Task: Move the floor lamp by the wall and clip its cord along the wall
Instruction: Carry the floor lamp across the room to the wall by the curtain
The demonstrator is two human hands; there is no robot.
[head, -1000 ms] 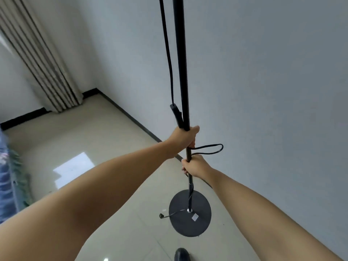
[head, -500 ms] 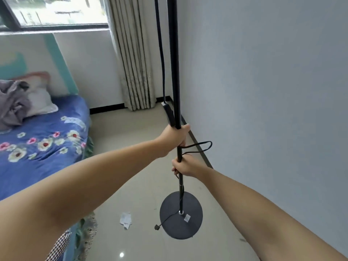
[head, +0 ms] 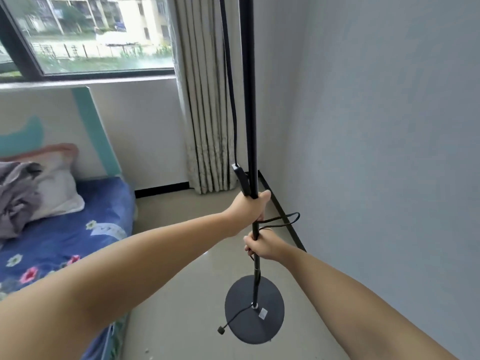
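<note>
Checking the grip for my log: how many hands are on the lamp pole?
2: the left hand higher, beside the cord switch; the right hand just below it.

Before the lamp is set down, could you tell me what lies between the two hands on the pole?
In the head view, only bare pole and a cord loop lie between left hand and right hand.

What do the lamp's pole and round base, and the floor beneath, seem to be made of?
The thin black lamp pole looks like painted metal tubing: straight, smooth, matte, with a silvery joint at the bottom. The flat round black base seems matte-coated metal, though plastic cannot be ruled out. The beige floor looks like glossy polished tile, given its reflective sheen.
</note>
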